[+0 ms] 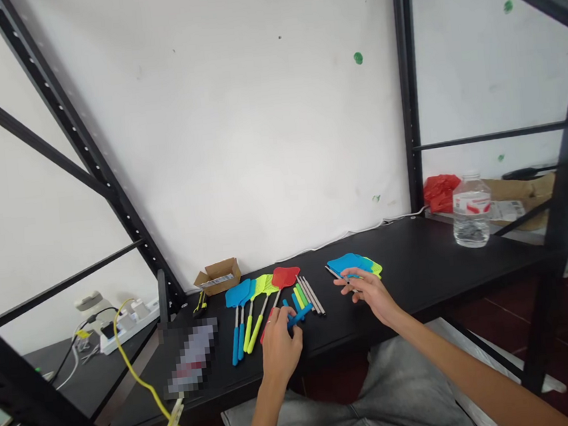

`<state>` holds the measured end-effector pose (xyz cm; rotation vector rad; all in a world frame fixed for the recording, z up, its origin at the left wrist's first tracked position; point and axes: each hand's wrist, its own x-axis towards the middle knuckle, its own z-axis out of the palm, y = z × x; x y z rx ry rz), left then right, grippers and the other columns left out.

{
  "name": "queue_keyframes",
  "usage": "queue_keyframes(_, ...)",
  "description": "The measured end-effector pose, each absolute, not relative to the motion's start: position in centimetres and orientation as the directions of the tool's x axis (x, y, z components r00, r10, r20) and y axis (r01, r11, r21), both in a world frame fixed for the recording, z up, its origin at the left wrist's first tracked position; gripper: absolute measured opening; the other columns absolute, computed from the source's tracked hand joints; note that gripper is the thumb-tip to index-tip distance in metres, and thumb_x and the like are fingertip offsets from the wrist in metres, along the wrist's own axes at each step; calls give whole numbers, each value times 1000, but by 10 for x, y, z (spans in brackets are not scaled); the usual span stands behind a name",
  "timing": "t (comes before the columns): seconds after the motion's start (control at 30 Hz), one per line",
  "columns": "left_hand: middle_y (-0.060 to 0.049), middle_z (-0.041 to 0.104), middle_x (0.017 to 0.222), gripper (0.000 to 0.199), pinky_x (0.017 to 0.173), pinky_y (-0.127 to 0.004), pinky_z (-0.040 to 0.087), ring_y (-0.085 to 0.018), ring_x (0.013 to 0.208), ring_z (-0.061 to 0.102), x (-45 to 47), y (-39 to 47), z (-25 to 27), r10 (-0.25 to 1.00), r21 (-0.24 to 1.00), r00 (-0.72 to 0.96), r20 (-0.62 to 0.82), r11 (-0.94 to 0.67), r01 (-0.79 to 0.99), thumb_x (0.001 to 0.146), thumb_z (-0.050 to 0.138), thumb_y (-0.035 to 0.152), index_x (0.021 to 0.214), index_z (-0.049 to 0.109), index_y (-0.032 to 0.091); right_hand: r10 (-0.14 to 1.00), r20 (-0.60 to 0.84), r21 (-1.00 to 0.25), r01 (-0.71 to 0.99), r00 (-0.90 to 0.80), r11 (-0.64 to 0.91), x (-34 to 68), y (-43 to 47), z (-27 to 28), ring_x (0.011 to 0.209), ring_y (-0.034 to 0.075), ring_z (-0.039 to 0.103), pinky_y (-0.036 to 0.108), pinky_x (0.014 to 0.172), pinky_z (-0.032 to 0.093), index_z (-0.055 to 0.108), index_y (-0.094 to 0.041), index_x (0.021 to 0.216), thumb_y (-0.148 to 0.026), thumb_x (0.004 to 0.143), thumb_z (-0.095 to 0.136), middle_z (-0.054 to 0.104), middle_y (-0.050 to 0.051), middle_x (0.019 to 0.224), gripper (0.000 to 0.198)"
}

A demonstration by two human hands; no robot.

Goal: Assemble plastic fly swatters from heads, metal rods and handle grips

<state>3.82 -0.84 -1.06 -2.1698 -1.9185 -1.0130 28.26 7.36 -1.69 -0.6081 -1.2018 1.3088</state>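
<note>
Within left hand (281, 342), blue handle (304, 313), end hidden

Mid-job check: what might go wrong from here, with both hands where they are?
The left hand holds a blue handle close to the silver rods, so it might knock them and set them rolling.

The right hand has its fingers at another rod by the swatter heads; its grip is unclear, so that rod may slip.
</note>
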Motion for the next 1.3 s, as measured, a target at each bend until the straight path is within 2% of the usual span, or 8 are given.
queue_keyframes(0.63, -2, 51, 90, 16, 67, -26, 40, -19, 82, 54, 39, -9, -11, 843, 345, 1, 538, -220, 912, 81, 44, 15, 92, 52, 24, 937, 309, -895, -384, -163, 228, 282, 71, -14, 77, 21, 66, 26, 54, 43, 66, -21, 97, -44, 78, 68, 73, 11, 102, 29)
queue_keyframes(0.83, -2, 51, 91, 17, 67, -27, 40, -20, 83, 54, 39, -9, -10, 851, 352, -1, 525, -215, 911, 82, 43, 15, 93, 52, 24, 940, 304, -888, -404, -153, 221, 282, 72, -15, 78, 22, 66, 27, 55, 42, 66, -21, 94, -50, 80, 64, 74, 10, 97, 32)
queue_keyframes(1.0, -3, 52, 92, 17, 69, -28, 41, -20, 86, 54, 39, -10, -9, 855, 372, -1, 518, -224, 901, 82, 43, 15, 94, 52, 24, 914, 360, -896, -342, -187, 283, 280, 67, -12, 76, 21, 64, 27, 55, 40, 61, -21, 88, -49, 79, 68, 73, 9, 94, 30)
queue_keyframes(1.2, -3, 52, 92, 17, 69, -27, 41, -20, 86, 55, 39, -10, -10, 849, 384, -9, 529, -229, 895, 82, 44, 15, 93, 52, 24, 855, 457, -868, -336, -247, 366, 278, 62, -11, 71, 19, 61, 29, 57, 41, 47, -27, 103, -46, 82, 66, 70, 5, 93, 34)
queue_keyframes(1.3, -2, 52, 91, 17, 69, -27, 41, -19, 84, 55, 39, -9, -10, 843, 383, -15, 538, -229, 895, 81, 44, 14, 93, 52, 24, 830, 509, -852, -268, -228, 449, 277, 61, -11, 74, 20, 62, 32, 62, 44, 48, -27, 111, -45, 84, 63, 69, 6, 94, 36)
